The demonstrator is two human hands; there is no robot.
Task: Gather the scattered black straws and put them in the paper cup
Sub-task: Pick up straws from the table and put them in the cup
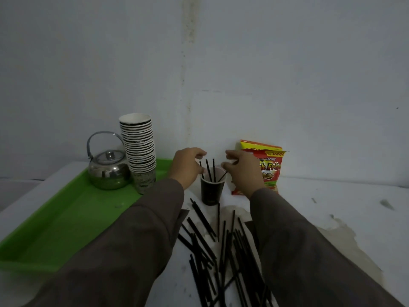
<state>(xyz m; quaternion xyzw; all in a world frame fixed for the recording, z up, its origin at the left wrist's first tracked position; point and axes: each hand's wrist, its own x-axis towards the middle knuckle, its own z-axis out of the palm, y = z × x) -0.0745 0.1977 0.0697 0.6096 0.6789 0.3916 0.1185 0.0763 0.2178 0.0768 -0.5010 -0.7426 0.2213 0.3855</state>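
A black paper cup (211,192) stands upright on the white table, near the wall. Three black straws (208,172) stand in it, and a fourth leans toward the right rim. My left hand (187,166) hovers at the cup's left rim, with its fingertips pinched on the top of the leftmost straw. At the right rim, my right hand (242,171) pinches the upper end of the leaning straw (223,177). Several more black straws (221,251) lie scattered and crossed on the table in front of the cup, between my two sleeves.
A green tray (66,220) lies at the left and carries a steel kettle (108,171) and a tall stack of paper cups (139,151). A red and yellow snack bag (269,165) leans on the wall just right of the cup. The table (332,200) is stained at the right.
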